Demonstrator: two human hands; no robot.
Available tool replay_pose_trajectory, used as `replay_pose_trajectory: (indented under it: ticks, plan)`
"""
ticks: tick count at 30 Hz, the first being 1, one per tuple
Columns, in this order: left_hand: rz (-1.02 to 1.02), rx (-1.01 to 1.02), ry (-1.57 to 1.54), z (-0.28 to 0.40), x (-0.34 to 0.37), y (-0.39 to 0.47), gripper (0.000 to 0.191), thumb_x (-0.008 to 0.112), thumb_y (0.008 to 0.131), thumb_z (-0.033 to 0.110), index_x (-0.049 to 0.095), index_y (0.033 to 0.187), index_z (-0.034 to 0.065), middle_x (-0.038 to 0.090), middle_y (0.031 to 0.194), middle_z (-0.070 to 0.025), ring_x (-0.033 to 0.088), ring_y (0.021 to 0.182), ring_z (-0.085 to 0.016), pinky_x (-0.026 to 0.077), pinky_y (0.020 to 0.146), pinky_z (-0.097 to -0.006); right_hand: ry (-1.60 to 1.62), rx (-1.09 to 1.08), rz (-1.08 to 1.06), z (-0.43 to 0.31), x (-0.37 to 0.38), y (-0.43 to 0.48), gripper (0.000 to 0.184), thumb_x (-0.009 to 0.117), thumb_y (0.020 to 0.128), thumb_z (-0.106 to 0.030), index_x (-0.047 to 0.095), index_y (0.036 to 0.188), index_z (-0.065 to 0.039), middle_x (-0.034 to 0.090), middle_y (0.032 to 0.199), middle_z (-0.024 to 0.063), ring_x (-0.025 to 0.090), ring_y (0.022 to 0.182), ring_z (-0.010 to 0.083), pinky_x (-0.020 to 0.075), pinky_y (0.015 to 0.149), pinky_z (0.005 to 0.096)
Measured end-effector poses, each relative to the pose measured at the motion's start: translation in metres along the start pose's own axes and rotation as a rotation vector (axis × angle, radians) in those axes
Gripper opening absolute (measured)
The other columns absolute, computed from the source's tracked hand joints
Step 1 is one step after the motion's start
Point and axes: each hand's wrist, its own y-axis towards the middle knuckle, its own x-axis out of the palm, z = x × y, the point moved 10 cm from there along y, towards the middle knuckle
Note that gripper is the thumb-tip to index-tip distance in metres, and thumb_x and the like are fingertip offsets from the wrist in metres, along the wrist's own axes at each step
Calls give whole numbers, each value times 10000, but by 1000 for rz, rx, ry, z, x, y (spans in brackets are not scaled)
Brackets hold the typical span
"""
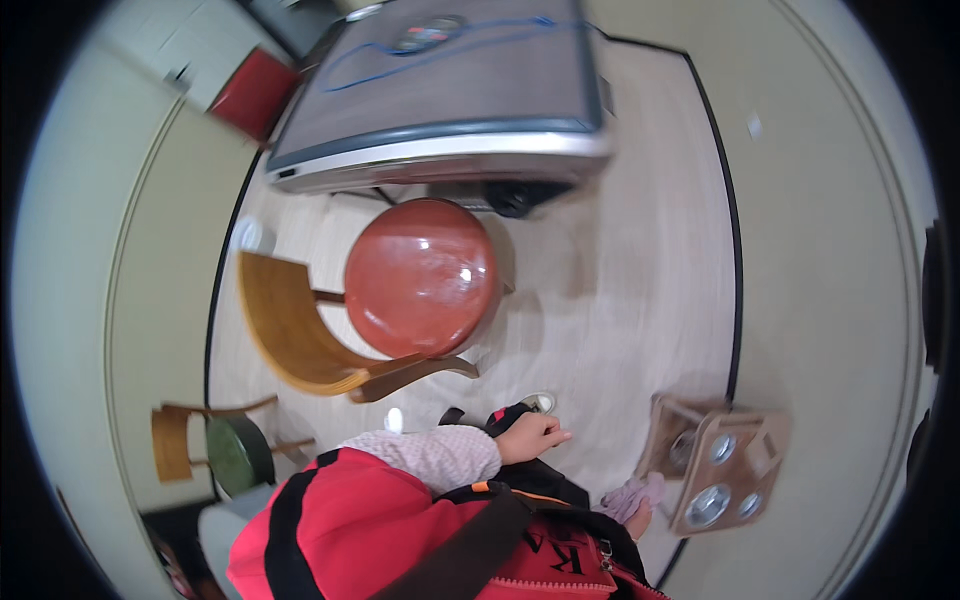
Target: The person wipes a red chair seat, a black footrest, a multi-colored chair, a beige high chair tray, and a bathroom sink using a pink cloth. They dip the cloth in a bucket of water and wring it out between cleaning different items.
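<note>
My left hand (529, 438) is in front of my body with its fingers curled, and nothing shows in it. Low on the right, my right hand (639, 519) holds a crumpled pinkish-purple cloth (628, 495). The cloth hangs beside a brown stand (701, 472) with several round, shiny metal-looking pieces in its top. Ahead of me stands a wooden chair with a curved back (281, 322) and a round red seat (421, 277).
A table with a grey top (465, 82) stands ahead, a blue cord (367, 79) lying across it. A chair with a green seat (238, 454) is at lower left, a red seat (255, 94) at upper left. Near the left wall is a white bin-like container (251, 235).
</note>
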Motion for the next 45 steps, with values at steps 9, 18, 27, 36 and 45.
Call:
replay_pose_trajectory:
  ticks: [9,18,27,36,45]
  plan:
    - [608,135,-525,45,-156,-222,194,589,952,200,636,980,14,664,810,-39,620,728,-110,509,675,-291,-472,30,-331,-101,203,21,385,440,959,-408,569,968,-45,595,905,57,566,768,212,472,670,359]
    - [1306,-174,-748,-84,-160,-496,181,559,984,165,620,1040,4,671,860,-57,620,743,-109,512,692,-258,-644,-174,-606,-112,455,-75,405,445,1007,-311,575,1194,24,664,1043,146,665,920,245,564,725,395]
    - [1573,-206,-923,-183,-185,-539,151,571,973,133,606,1035,0,670,865,-68,631,743,-121,514,696,-258,-737,-412,-902,-15,681,-198,417,513,989,-270,513,1302,7,634,1166,147,641,1007,253,537,860,382]
    - [1663,-166,-1258,-325,-339,-651,173,572,977,165,619,1026,6,667,853,-61,616,727,-112,497,677,-245,-843,-514,-1040,118,903,-278,411,519,994,-262,511,1285,27,643,1139,128,643,934,226,539,812,357]
    - [1668,-212,-1255,-385,-526,-711,176,573,982,176,625,1040,18,667,865,-51,615,741,-109,508,703,-247,-1373,-1021,-328,86,946,-217,413,585,928,-309,626,1155,34,694,1050,141,653,960,231,495,871,347]
